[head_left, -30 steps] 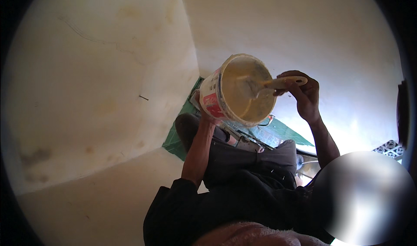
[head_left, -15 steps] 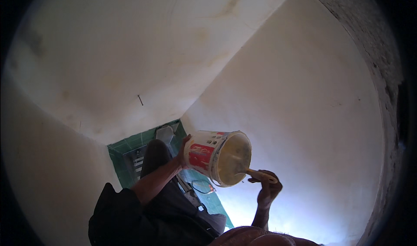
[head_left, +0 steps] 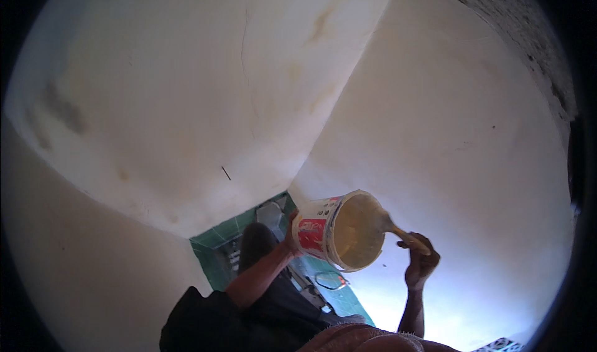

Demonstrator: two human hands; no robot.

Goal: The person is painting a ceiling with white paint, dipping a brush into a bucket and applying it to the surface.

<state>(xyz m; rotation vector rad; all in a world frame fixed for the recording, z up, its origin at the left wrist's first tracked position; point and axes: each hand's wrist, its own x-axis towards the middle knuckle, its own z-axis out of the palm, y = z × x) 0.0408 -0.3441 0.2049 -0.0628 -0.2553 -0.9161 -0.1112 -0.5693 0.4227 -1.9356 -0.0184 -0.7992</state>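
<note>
My left hand (head_left: 291, 236) is closed around the base of a white paint bucket (head_left: 312, 233) with a red label, which is tilted so its mouth faces right. Pale paint coats the inside wall. A paintbrush (head_left: 405, 235) with a wooden handle is gripped in my right hand (head_left: 424, 260), just right of the bucket. Its bristle end lies at the right side of the bucket's rim; I cannot tell whether it touches the rim.
Off-white walls with brown stains meet in a corner (head_left: 311, 152). A nail (head_left: 226, 173) sticks out of the left wall. Far below are green tiles (head_left: 217, 236) and a looped cable (head_left: 331, 281). My dark-clothed knee (head_left: 256, 243) is under the left arm.
The brush has come up out of the bucket's inside to its right rim. Bucket and both hands appear further right, as the whole view has shifted too.
</note>
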